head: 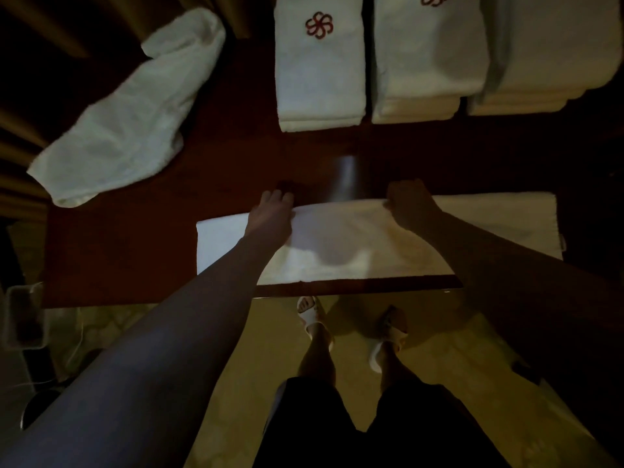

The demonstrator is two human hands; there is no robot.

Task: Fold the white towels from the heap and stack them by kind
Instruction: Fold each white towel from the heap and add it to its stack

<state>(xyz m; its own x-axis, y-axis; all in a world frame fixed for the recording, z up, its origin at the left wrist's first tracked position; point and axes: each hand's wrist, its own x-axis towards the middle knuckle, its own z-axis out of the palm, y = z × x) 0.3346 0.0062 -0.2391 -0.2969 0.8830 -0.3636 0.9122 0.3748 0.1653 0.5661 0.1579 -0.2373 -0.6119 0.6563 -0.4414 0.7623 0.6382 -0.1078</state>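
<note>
A white towel [354,244] lies spread in a long band along the near edge of the dark wooden table [135,251]. My left hand [273,211] grips its far edge near the left end, fingers curled over the hem. Further right, my right hand [410,202] pinches the same far edge. A loose, unfolded white towel [131,116] lies crumpled at the table's far left. At the back stand three stacks of folded white towels: one with a red emblem [319,72], a second with a red emblem [429,62], and a plain one [553,52].
The table's near edge [354,288] runs just beyond my feet in white sandals [312,315]. A clear container [23,315] and cables sit on the floor at the left. The room is dim.
</note>
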